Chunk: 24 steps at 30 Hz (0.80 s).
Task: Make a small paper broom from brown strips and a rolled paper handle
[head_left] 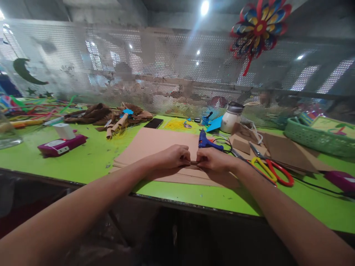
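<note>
Watching remotely, I have the left hand [175,156] and right hand [213,159] pinch a narrow brown paper strip [193,163] between their fingers, seemingly to steady it, over flat tan paper sheets [163,140], a blue plastic glue gun [204,141] lying just beyond the right fingers.

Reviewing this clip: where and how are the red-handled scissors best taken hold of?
Probably by the red loop, coming from the near right: the loop lies at the near end, the blades point away, and the right forearm crowds the near left.
</note>
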Each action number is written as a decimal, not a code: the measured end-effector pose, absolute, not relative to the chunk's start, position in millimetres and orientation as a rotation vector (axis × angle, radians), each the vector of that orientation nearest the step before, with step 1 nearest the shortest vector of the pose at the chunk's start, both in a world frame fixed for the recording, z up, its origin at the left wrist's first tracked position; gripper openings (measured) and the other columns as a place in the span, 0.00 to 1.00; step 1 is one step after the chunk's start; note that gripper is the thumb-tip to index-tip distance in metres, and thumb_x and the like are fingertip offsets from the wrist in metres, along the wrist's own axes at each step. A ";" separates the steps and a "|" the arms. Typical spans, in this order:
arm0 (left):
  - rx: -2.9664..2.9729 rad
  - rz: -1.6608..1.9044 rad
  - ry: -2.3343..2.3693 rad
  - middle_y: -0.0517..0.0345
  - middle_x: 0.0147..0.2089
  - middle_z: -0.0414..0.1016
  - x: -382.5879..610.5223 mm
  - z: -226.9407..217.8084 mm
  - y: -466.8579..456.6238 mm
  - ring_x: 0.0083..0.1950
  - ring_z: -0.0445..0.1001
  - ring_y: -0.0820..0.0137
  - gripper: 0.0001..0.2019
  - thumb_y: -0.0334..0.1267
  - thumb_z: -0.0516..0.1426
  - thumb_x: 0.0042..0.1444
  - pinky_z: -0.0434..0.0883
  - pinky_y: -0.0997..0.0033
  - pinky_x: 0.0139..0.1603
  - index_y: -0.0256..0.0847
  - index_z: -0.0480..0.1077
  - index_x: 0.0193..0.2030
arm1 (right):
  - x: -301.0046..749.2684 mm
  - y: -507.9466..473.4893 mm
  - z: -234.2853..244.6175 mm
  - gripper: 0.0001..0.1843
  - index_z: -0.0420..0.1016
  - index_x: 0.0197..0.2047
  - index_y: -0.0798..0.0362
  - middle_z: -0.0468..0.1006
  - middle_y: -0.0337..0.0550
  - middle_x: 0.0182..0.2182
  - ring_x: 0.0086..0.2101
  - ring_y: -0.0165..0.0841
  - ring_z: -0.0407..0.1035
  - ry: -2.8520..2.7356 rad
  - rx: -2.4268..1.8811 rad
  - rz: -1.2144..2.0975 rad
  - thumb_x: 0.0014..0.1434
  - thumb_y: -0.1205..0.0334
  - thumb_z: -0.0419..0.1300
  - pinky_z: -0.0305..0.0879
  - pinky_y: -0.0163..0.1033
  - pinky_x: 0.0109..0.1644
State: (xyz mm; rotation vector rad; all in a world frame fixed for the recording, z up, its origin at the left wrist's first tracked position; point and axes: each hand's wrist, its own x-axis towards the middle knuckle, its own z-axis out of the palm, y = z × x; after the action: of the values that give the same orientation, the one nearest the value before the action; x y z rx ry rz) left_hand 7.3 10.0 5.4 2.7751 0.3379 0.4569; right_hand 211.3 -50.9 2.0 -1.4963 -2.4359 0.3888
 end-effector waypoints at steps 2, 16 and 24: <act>2.803 0.491 0.319 0.57 0.31 0.67 5.9 5.1 9.2 0.32 0.65 0.75 0.08 0.34 0.53 0.56 0.60 0.77 0.34 0.37 0.73 0.32 | 213.0 -52.1 4.7 0.03 0.71 0.31 0.54 0.74 0.41 0.28 0.28 0.29 0.64 -2.441 -1.515 0.392 0.51 0.66 0.57 0.57 0.32 0.30; 2.870 0.441 0.385 0.58 0.29 0.67 4.2 10.7 4.8 0.29 0.65 0.76 0.09 0.35 0.53 0.56 0.60 0.77 0.30 0.37 0.73 0.29 | 220.1 -55.1 14.9 0.07 0.74 0.32 0.54 0.75 0.40 0.26 0.27 0.30 0.65 -2.466 -1.553 0.487 0.51 0.61 0.58 0.58 0.32 0.28; 3.016 0.484 0.337 0.53 0.32 0.68 5.1 12.1 -7.0 0.35 0.66 0.71 0.11 0.35 0.50 0.57 0.61 0.73 0.36 0.37 0.72 0.30 | 199.8 -59.3 10.4 0.09 0.77 0.33 0.52 0.78 0.43 0.30 0.30 0.31 0.67 -2.447 -1.508 0.309 0.53 0.64 0.55 0.58 0.33 0.32</act>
State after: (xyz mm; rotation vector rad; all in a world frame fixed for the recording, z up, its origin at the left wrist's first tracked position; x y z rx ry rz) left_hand 5.1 -7.0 12.1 3.0156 0.3368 0.4844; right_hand 199.8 -59.3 10.4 -1.5081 -2.4470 0.3094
